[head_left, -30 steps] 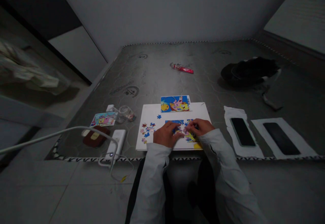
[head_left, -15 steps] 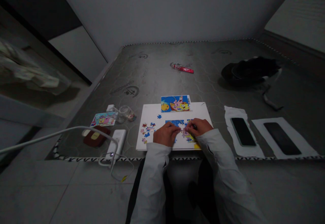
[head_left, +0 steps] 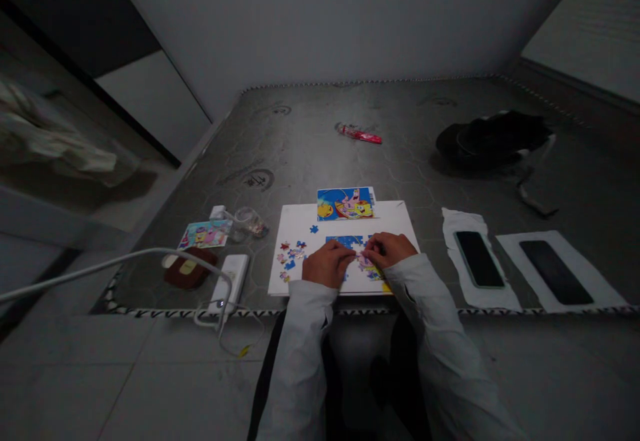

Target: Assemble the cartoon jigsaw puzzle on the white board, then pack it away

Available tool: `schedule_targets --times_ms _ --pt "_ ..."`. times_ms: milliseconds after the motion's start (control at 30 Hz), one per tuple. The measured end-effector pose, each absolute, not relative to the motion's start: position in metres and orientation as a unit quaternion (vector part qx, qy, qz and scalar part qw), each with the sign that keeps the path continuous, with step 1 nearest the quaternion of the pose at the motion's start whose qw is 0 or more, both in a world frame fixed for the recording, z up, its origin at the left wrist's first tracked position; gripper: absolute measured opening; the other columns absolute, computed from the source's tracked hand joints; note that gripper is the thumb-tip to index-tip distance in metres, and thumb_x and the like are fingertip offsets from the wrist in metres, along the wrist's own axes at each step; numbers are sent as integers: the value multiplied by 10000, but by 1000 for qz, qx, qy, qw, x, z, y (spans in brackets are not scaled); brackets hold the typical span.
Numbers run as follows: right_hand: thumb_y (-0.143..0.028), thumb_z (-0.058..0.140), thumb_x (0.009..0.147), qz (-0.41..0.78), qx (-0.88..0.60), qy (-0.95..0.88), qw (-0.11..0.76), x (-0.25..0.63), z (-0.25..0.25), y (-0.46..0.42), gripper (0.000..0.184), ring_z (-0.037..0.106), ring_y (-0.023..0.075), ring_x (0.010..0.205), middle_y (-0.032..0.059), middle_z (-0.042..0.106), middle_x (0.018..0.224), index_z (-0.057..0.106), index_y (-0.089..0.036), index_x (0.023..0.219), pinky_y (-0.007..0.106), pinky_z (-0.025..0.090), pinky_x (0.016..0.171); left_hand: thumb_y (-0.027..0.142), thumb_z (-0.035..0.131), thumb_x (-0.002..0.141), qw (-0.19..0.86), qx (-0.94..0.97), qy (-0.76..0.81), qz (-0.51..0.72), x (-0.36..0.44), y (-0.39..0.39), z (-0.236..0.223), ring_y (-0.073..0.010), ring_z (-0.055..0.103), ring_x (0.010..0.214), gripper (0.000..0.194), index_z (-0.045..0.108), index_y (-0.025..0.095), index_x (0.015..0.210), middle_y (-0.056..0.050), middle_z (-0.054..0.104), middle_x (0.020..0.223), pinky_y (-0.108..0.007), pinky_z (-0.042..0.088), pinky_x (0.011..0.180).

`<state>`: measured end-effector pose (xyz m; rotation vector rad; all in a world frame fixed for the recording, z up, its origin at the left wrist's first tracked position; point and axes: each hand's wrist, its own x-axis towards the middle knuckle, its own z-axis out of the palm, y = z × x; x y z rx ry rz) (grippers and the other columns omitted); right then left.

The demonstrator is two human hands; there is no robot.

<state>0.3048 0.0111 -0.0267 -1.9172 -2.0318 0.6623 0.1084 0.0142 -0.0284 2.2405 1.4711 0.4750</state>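
Observation:
Over a white board (head_left: 300,218), my left hand (head_left: 327,263) and my right hand (head_left: 391,249) meet fingertip to fingertip. Both are closed in a pinch on a small jigsaw piece (head_left: 358,254), largely covered by the fingers. Beneath them lies a partly joined jigsaw puzzle (head_left: 369,269), with blue at its upper edge and pink and yellow lower right; my hands hide much of it. Several loose jigsaw pieces (head_left: 290,264) are scattered at the board's left, and a single blue piece (head_left: 314,229) lies above them. A cartoon picture card (head_left: 345,204) rests across the board's far edge.
Left of the board are a second card (head_left: 205,234), a clear plastic container (head_left: 250,222), a brown case (head_left: 190,269) and a white power strip (head_left: 230,281) with cables. Two phones (head_left: 479,259) lie on white sheets at right. A black cap (head_left: 493,141) and red packet (head_left: 361,135) lie farther back.
My left hand's spread thumb and fingers have closed into a pinch, meeting my right fingertips. My right hand has shifted slightly left. The loose pieces at left look unmoved.

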Motion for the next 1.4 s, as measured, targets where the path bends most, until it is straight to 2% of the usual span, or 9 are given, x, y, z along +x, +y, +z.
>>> schedule_targets --times_ms 633,933,1133,1400 --pt "-292 665 746 241 -667 -684 169 298 -27 9 97 543 113 668 -25 630 728 702 -234 814 247 345 649 360 596 886 220 796 547 139 114 12 -20 -143 653 903 198 754 322 999 16 697 1036 -234 475 707" --pt "-297 652 749 229 -674 -685 157 296 -23 9 111 555 125 688 -17 646 738 709 -234 822 257 344 663 366 567 903 226 800 539 134 115 12 -20 -142 645 913 218 747 314 1016 3 690 1049 -230 479 723" --pt "-338 629 766 214 -667 -679 218 317 -18 8 177 543 127 647 -5 656 736 710 -216 866 254 356 624 376 565 907 209 801 534 173 113 13 -21 -119 640 909 216 740 316 1019 7 685 1040 -212 480 733" --pt "-360 694 723 239 -671 -683 161 329 -14 4 200 525 113 614 -30 635 727 697 -239 882 249 353 609 349 543 916 180 776 575 186 97 16 -9 -139 650 908 223 734 307 1021 6 697 1039 -228 484 733"
